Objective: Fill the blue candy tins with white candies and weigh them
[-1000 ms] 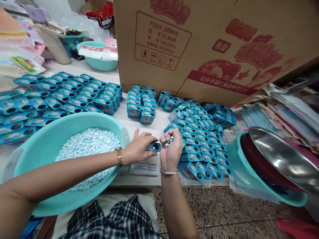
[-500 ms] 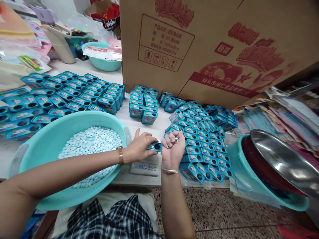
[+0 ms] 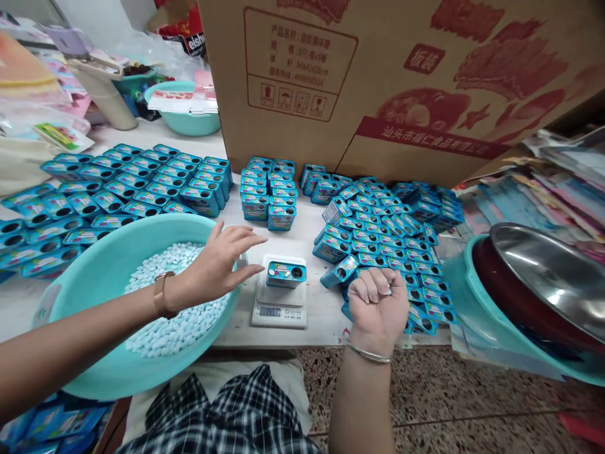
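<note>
A blue candy tin [image 3: 286, 272] with a dark round hole in its top rests on a small white digital scale [image 3: 278, 316]. Small whitish spots on its top may be candies. To the left of the scale, my left hand [image 3: 222, 261] hovers open above the right side of a turquoise basin [image 3: 101, 249]. Pale candies [image 3: 170, 328] lie heaped in that basin. My right hand [image 3: 378, 306] is closed, palm up, beside the right-hand group of tins; a bit of white candy shows at its fingers. One tin [image 3: 341, 271] leans at an angle near that hand.
More blue tins [image 3: 137, 183] stand in rows at left, centre and right. Behind them rises a large cardboard box [image 3: 378, 75]. At right are a metal bowl [image 3: 543, 277] and stacked basins. A cream tumbler [image 3: 106, 91] and a small turquoise bowl [image 3: 196, 123] stand at the back left.
My left hand has let go of the tin, now on the scale, and moved left, opening. My right hand has moved right and slightly down, still closed. A tin near it now leans.
</note>
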The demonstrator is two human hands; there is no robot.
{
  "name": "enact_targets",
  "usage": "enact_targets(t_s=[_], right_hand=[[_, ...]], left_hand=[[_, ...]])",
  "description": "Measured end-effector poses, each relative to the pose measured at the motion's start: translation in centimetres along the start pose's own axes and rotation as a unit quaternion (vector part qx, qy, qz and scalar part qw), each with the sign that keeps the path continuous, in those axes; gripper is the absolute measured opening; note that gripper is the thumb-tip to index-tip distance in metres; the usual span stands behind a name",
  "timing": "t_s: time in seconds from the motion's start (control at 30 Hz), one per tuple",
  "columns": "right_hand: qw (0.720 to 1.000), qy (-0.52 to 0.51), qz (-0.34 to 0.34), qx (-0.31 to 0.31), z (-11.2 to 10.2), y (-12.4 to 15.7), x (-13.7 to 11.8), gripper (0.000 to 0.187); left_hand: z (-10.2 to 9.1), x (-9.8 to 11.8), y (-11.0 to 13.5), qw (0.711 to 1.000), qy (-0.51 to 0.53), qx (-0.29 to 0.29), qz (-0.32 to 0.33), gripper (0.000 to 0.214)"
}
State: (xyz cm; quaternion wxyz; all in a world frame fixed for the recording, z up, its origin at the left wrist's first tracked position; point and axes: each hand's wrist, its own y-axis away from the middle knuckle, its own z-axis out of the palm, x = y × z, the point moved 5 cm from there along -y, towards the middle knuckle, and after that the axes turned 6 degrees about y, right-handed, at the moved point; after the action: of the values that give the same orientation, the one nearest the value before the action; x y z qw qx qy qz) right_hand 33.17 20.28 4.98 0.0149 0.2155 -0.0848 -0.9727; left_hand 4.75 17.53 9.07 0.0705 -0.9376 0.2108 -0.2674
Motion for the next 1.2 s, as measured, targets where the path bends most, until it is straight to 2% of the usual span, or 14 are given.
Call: enact_targets(t_s=[0.13, 0.27, 0.37, 0.67, 0.77, 0.93, 1.07, 1.2], right_hand=[[1.0, -0.005, 0.028, 0.001, 0.1, -0.1, 1.4, 0.022], [0.999, -0.007, 0.043, 0.001, 0.3, 0.0, 2.1, 0.022], [0.999, -0.008, 0.043, -0.004, 0.3, 0.0, 2.0, 0.021], [0.999, -0.008, 0.038, 0.002, -0.2, -0.3, 2.0, 0.022], [0.999, 0.007, 0.035, 0.022, 0.3, -0.4, 2.9, 0.022], [0.992, 0.081, 0.008, 0.096, 1.5, -0.4, 5.4, 0.023], [0.991, 0.102, -0.016, 0.089, 2.5, -0.7, 7.1, 0.025], [0.99, 0.111, -0.036, 0.079, 3.0, -1.0, 7.8, 0.028]], left_hand=[[1.1, 2.1, -1.1, 0.995, -0.04, -0.026, 0.083, 0.026], [2.0, 3.8, -2.2, 0.986, -0.079, -0.055, 0.133, 0.026], [2.0, 4.1, -2.7, 0.983, -0.091, -0.061, 0.146, 0.028], [1.3, 2.8, -3.0, 0.987, -0.082, -0.074, 0.117, 0.029], [1.4, 2.7, -3.0, 0.987, -0.071, -0.088, 0.111, 0.025], [2.0, 2.4, -3.0, 0.987, -0.085, -0.106, 0.085, 0.019], [2.5, 2.3, -2.9, 0.989, -0.077, -0.112, 0.058, 0.018], [2.8, 2.3, -2.9, 0.991, -0.054, -0.116, 0.047, 0.016]])
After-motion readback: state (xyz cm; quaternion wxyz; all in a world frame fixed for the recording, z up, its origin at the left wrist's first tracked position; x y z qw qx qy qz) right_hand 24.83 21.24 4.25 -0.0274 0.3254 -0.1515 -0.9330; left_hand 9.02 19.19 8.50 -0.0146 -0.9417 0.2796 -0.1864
